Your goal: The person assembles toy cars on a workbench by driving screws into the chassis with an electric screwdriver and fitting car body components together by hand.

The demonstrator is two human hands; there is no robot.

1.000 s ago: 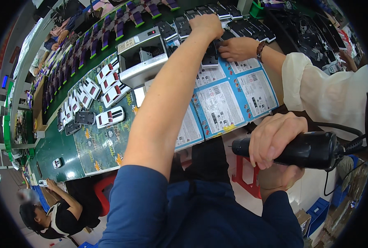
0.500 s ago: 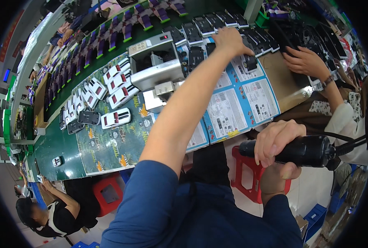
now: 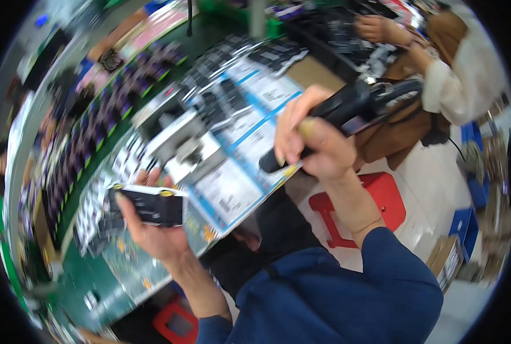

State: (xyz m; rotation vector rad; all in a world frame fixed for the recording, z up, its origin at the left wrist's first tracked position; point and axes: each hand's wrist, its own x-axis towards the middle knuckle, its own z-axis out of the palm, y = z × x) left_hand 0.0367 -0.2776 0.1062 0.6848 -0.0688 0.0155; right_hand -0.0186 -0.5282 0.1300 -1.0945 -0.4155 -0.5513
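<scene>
My left hand is closed round a toy car, over the table's near side. The car's flat black underside faces up, and a white edge with yellow spots shows along its far side. My right hand grips a black electric screwdriver, a thick cylinder with a cable at its rear. Its narrower front end points down and left, apart from the car. Motion blurs the picture, so small details of the car and the tool tip cannot be made out.
A metal box-shaped fixture stands beyond the car. White toy cars lie left of it, black car bases at the back. Printed blue-and-white sheets cover the table. A co-worker's hand is at the far right; a red stool stands below.
My left hand has come back from the black car bases at the far side and now holds a toy car. The view has swung; the screwdriver stays in my right hand.
</scene>
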